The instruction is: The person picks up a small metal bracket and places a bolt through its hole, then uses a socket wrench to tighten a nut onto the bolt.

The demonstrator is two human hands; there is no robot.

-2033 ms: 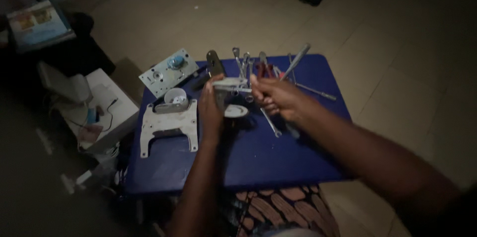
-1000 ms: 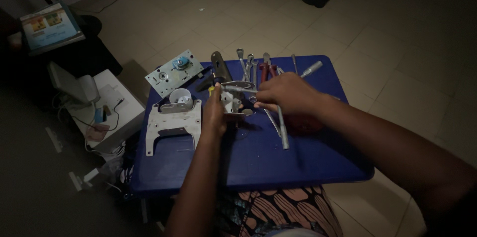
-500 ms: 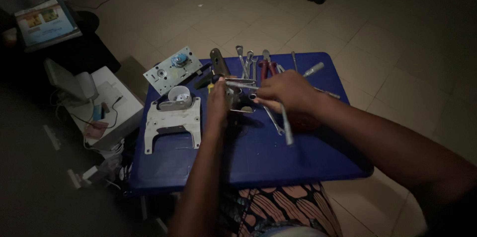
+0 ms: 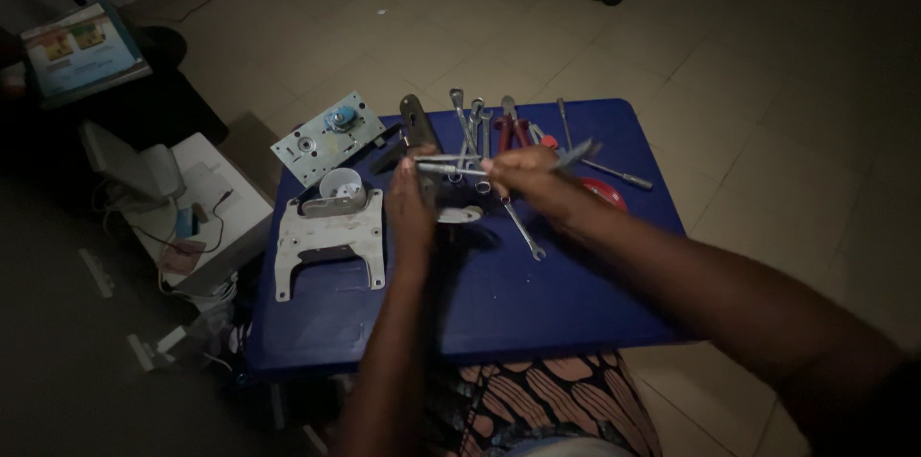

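While the lower edge of the view shows a patterned orange and black cloth [image 4: 537, 404] on the person's lap, the blue table [image 4: 499, 304] spreads above it, dimly lit. Both forearms reach up from six o'clock toward the table's middle. The left hand [image 4: 408, 208] is closed around a small metal part [image 4: 451, 212] that it holds upright just above the tabletop; the part's exact shape is hard to make out in the dark. The right hand [image 4: 523, 177], at about three o'clock from the left, is pressed around a slim metal tool [image 4: 446, 168] whose shaft runs toward nine o'clock and meets the top of the held part.

At nine o'clock from the left hand a flat white metal bracket [image 4: 326, 241] lies on the table, and a small white cup [image 4: 341, 187] stands touching its far edge. Below the right hand, toward five o'clock, a spanner [image 4: 523, 232] lies loose on the blue surface. At three o'clock from the right hand a red round object [image 4: 606, 193] shows partly.

Farther off, at twelve o'clock, a row of spanners and pliers [image 4: 484, 121] lies near the table's far edge. At eleven o'clock a grey lock plate [image 4: 326, 139] overhangs the corner. Beyond the table lies a tiled floor [image 4: 767, 83], and at ten o'clock a white box [image 4: 206, 208] sits beside it.
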